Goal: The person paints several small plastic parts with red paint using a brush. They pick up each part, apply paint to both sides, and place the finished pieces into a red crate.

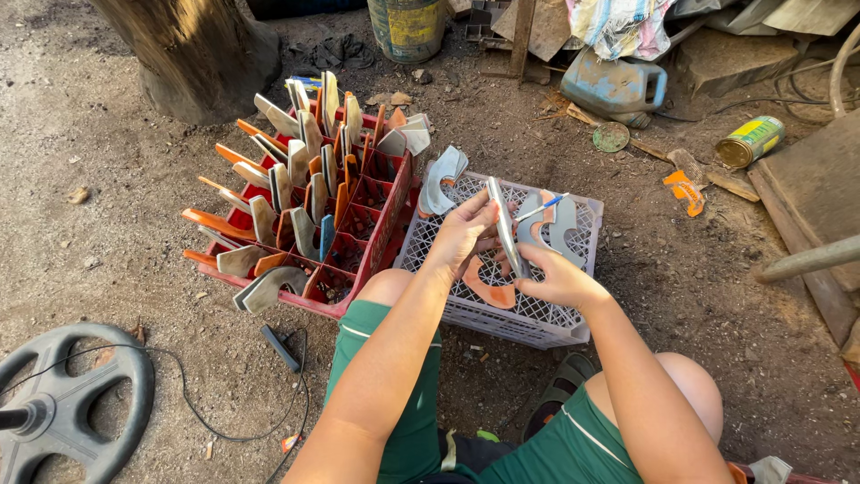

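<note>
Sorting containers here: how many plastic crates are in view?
2: a red crate left of the hands, packed with cut pieces, and a white crate under the hands. Others may be hidden.

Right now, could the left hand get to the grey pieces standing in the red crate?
Probably yes. The left hand is busy holding a thin grey piece, but the red crate sits right beside it, with nothing in between.

Dirt ground [107, 179] — red crate [381, 237], white crate [537, 318], jerrycan [614, 88].
</note>
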